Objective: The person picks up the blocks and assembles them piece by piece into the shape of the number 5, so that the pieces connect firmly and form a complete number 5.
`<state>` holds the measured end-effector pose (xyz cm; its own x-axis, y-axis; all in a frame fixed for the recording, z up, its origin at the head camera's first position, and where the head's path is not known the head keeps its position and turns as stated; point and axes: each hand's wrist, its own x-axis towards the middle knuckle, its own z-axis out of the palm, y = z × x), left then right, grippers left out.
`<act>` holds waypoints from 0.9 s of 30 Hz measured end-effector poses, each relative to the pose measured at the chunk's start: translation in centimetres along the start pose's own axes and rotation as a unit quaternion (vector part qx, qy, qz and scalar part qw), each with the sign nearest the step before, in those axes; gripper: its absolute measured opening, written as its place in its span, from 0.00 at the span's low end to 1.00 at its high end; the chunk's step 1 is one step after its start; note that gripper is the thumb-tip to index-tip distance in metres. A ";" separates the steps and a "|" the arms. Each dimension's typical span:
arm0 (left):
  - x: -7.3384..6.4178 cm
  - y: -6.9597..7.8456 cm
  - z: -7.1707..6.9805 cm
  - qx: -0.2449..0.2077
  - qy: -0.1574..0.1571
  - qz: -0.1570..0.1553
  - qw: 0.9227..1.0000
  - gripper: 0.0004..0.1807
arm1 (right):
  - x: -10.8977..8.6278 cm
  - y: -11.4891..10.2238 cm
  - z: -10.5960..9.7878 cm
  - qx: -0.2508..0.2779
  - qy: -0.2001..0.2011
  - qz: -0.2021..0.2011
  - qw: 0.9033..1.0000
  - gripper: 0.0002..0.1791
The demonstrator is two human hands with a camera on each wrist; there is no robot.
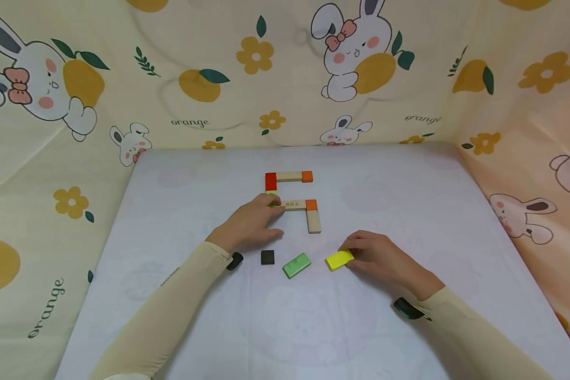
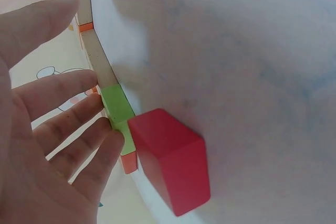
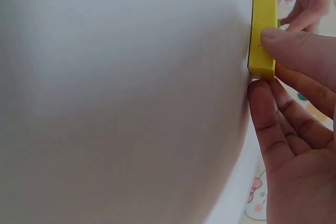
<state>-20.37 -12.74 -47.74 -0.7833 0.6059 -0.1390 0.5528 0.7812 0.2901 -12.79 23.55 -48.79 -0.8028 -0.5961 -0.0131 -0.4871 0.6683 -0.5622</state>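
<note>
In the head view my left hand [image 1: 250, 221] reaches over the left end of a row of blocks. Its fingers are extended, and the left wrist view shows the fingertips right at the light green blocks [image 2: 118, 104]. A large red block [image 2: 169, 161] appears close to the camera there. From the green end a wooden block [image 1: 292, 205] leads to an orange block [image 1: 311, 205], with another wooden block [image 1: 314, 221] below it. My right hand [image 1: 375, 257] pinches a yellow block [image 3: 262, 27] by one end, thumb on its face, at the table surface.
A black block [image 1: 267, 257] and a green block [image 1: 296, 265] lie between the hands. Behind the left hand, a red block [image 1: 271, 181], a wooden block [image 1: 288, 177] and an orange block [image 1: 307, 177] form a corner. Printed cloth [image 1: 290, 79] walls the white table [image 1: 313, 327].
</note>
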 end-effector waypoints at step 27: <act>-0.2 0.6 -0.5 0.002 -0.009 -0.017 1.000 0.38 | 4.0 -2.5 2.0 0.024 0.008 0.004 1.000 0.20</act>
<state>-19.99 -12.46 -47.10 -0.7963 0.5820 -0.1649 0.5278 0.8016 0.2807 -14.08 18.67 -49.09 -0.8119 -0.5837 -0.0057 -0.4640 0.6513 -0.6004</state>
